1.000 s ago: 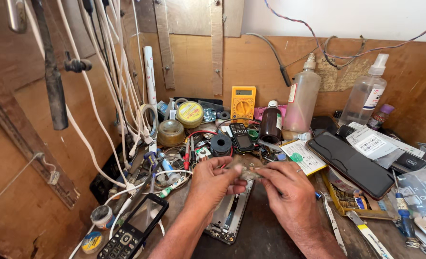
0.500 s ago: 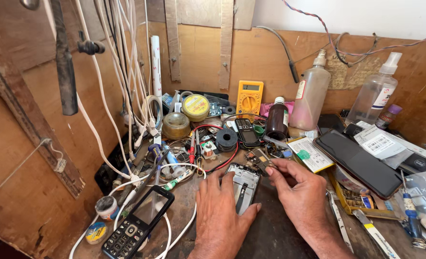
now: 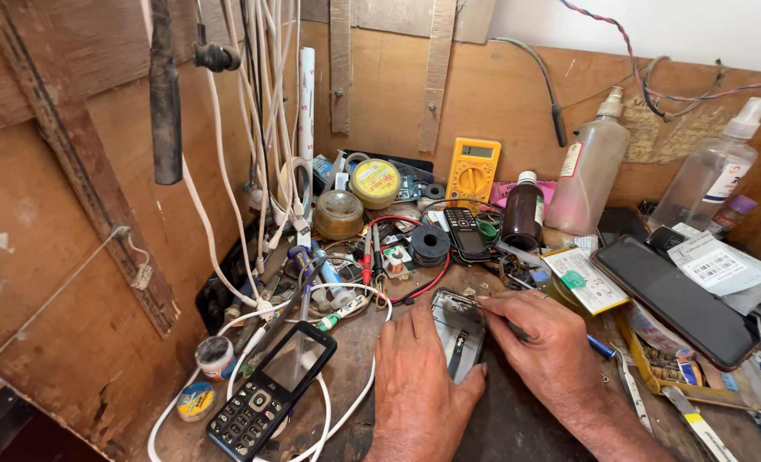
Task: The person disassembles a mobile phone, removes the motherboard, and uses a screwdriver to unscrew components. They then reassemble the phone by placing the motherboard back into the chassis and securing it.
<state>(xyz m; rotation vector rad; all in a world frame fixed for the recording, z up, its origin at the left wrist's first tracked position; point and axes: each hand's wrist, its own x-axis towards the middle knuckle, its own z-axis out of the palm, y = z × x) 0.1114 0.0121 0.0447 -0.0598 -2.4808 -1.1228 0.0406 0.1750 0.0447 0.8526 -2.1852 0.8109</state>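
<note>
I see an opened phone frame (image 3: 459,329) lying flat on the dark, cluttered bench, its long side running away from me, with a silvery rim and grey insides laid bare. A thin tool (image 3: 493,310) rests with its tip on the frame's upper right edge.

We are in a phone repair workshop: a yellow multimeter (image 3: 473,169) at upper centre, hanging white cables (image 3: 252,128) upper left, a solder tin (image 3: 375,182), and keypad phones (image 3: 272,390) crowding our table (image 3: 517,428).
</note>
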